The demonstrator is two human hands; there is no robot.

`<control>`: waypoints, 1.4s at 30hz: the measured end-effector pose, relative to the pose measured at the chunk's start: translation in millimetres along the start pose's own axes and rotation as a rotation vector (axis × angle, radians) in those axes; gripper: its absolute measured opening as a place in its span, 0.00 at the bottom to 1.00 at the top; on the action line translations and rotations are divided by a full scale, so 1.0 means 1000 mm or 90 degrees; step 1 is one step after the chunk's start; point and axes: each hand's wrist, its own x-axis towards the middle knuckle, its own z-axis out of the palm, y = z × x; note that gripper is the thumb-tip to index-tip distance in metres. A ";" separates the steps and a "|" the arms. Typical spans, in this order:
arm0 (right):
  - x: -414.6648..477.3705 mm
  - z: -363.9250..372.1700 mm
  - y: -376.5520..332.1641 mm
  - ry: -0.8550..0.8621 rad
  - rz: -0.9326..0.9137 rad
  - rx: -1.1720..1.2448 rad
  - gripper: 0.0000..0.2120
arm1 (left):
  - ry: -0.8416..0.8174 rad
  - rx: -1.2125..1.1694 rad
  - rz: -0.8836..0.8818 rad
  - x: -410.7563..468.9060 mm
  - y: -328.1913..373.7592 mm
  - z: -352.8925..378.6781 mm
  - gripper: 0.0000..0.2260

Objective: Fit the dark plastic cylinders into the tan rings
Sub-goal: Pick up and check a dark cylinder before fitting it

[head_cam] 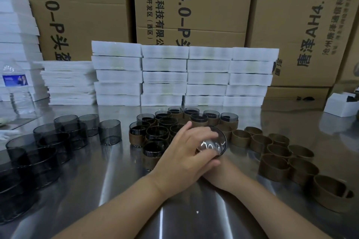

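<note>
My left hand (186, 149) lies over the top of a dark see-through cylinder (217, 145) at the table's middle, fingers wrapped around its side. My right hand (221, 172) sits beneath, mostly hidden by the left; what it grips is hidden, and no tan ring shows around the held cylinder. Several loose dark cylinders (109, 132) stand at the left. Several empty tan rings (274, 167) lie at the right. Behind my hands stands a cluster of cylinders seated in tan rings (138, 134).
The steel table (120, 180) carries stacks of white foam trays (165, 75) along the back, cardboard boxes (194, 6) behind them. A water bottle (15, 87) stands at the far left and a small white box (342, 105) at the right edge.
</note>
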 end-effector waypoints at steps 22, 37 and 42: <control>-0.006 -0.013 -0.027 0.210 -0.079 0.485 0.14 | 0.011 -0.271 -0.343 -0.009 -0.009 0.003 0.38; -0.013 -0.001 -0.026 0.142 -0.209 0.332 0.32 | -0.067 -0.320 -0.522 -0.002 -0.009 -0.007 0.33; -0.015 -0.001 -0.026 0.163 -0.223 0.322 0.27 | -0.105 -0.315 -0.477 -0.005 -0.007 -0.011 0.31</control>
